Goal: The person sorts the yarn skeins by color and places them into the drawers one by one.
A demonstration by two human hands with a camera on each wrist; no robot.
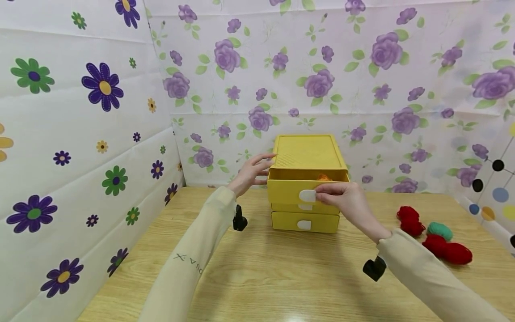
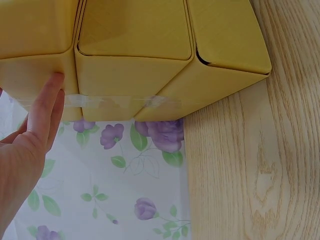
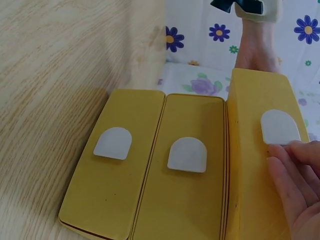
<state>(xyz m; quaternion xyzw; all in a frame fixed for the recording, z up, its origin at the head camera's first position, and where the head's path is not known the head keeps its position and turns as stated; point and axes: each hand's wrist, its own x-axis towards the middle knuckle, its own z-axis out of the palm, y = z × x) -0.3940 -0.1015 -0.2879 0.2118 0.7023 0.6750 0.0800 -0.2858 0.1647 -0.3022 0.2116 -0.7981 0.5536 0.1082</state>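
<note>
A yellow three-drawer cabinet (image 1: 310,150) stands on the table, its top drawer (image 1: 283,191) pulled partway out. Something orange (image 1: 323,177), partly hidden by the drawer front, lies inside. My right hand (image 1: 349,199) pinches the white drawer handle (image 3: 279,126) of that drawer between thumb and fingers. My left hand (image 1: 250,175), fingers extended, touches the cabinet's left side near the top, as the left wrist view shows. The middle drawer (image 3: 182,200) and bottom drawer (image 3: 112,195) are closed, each with a white handle.
To the right of the cabinet lie red yarn balls (image 1: 410,221), more red yarn (image 1: 446,250) and a green yarn ball (image 1: 440,231). Behind the cabinet rises a flowered cloth wall (image 1: 249,89), and another (image 1: 80,147) stands along the left. The wooden table (image 1: 257,277) extends in front.
</note>
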